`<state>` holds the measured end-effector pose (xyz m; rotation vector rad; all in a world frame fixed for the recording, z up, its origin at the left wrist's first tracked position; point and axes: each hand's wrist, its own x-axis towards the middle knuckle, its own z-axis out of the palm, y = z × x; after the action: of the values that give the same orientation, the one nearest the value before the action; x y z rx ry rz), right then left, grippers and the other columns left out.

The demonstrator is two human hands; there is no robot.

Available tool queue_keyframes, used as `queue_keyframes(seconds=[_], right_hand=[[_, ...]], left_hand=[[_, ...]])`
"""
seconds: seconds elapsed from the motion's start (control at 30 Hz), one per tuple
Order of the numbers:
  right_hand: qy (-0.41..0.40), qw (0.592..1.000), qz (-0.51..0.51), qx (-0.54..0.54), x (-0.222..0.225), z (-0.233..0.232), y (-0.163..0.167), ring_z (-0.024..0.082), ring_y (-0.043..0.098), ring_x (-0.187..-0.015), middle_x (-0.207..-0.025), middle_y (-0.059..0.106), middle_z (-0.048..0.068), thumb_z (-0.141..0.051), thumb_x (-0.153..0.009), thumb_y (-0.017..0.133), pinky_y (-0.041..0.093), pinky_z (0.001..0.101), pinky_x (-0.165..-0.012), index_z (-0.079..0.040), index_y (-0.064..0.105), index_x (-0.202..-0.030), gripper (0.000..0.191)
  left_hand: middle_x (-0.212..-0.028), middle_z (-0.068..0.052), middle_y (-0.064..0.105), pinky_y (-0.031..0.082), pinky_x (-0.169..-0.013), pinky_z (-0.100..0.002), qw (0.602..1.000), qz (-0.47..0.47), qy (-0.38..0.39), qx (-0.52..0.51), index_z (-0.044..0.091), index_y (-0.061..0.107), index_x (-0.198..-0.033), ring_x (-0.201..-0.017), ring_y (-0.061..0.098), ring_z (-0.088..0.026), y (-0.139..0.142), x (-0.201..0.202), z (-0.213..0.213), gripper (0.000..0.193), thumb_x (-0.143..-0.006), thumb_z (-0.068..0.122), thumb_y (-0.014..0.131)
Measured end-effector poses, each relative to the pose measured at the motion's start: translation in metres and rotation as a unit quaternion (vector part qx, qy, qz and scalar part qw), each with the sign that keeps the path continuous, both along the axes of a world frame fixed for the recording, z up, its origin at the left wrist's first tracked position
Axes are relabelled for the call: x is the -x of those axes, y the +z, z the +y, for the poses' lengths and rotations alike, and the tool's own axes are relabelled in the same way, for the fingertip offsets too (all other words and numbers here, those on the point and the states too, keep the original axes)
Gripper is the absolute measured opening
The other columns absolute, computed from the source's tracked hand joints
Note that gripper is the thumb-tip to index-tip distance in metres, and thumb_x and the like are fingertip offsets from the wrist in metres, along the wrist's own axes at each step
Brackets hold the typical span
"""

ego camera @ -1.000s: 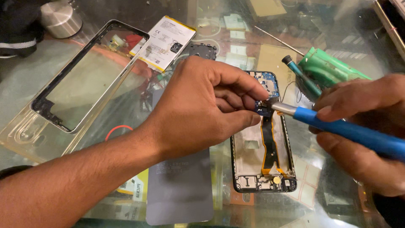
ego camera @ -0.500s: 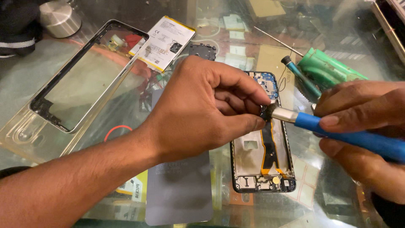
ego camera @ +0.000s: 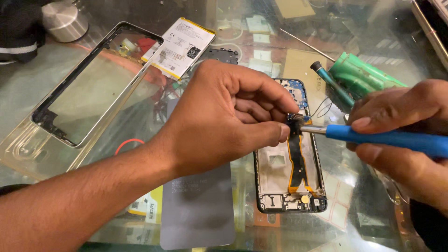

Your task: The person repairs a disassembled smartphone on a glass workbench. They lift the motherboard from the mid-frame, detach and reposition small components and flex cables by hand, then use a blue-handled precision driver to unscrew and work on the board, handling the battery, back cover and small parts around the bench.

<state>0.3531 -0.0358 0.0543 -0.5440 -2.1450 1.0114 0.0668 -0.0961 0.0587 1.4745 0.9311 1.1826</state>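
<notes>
Fingers of the left hand (ego camera: 224,119) pinch a small black part (ego camera: 295,125) over the opened phone (ego camera: 289,177) at centre right of the frame. At the right edge, the right hand (ego camera: 401,140) grips a blue-handled screwdriver (ego camera: 387,139), its tip touching that part. Upper left, a phone frame (ego camera: 93,84) and battery (ego camera: 179,46) lie on the glass table (ego camera: 368,219).

This looks like a phone repair shop or small electronics workshop. A glass counter (ego camera: 382,42) carries a stripped phone chassis (ego camera: 289,186) with its orange flex cable (ego camera: 298,163) exposed, a loose phone battery (ego camera: 179,46), an empty phone frame (ego camera: 93,79), a grey back panel (ego camera: 198,212) and green-handled tools (ego camera: 364,74). More small parts and packets show beneath the glass, as in a shop display case.
</notes>
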Motion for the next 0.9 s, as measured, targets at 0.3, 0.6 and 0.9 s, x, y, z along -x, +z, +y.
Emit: queue_keyframes(seconds=[0.3,0.6,0.9], right_hand=[[-0.114,0.992,0.005,0.054,0.01,-0.013,0.005,0.026,0.07,-0.079,-0.085,0.065,0.018,0.005,-0.079,0.06,0.06,0.0381,-0.075,-0.004,0.054,-0.107,0.03],[-0.036,0.963,0.171,0.206,-0.012,0.017,-0.022,0.027,0.07,-0.074,-0.084,0.068,0.019,0.003,-0.089,0.063,0.059,0.0424,-0.072,-0.002,0.058,-0.103,0.015],[0.008,0.928,0.216,0.303,-0.003,0.02,-0.017,0.033,0.069,-0.072,-0.087,0.068,0.025,0.007,-0.095,0.061,0.055,0.0466,-0.064,0.006,0.057,-0.09,0.006]], left_hand=[[-0.084,-0.005,0.077,0.064,-0.066,-0.02,1.0,0.014,0.013,0.001,-0.003,0.076,-0.094,-0.073,0.074,-0.005,0.0,0.0,0.0,0.015,-0.08,-0.001,0.076],[-0.086,-0.009,0.077,0.061,-0.066,-0.023,0.999,0.029,0.007,-0.029,-0.004,0.08,-0.102,-0.073,0.069,-0.008,-0.006,0.001,0.004,0.019,-0.086,-0.001,0.07],[-0.091,-0.015,0.077,0.07,-0.069,-0.03,0.995,-0.067,-0.028,0.061,-0.01,0.076,-0.104,-0.076,0.079,-0.017,-0.005,-0.002,0.005,0.022,-0.086,-0.001,0.068]])
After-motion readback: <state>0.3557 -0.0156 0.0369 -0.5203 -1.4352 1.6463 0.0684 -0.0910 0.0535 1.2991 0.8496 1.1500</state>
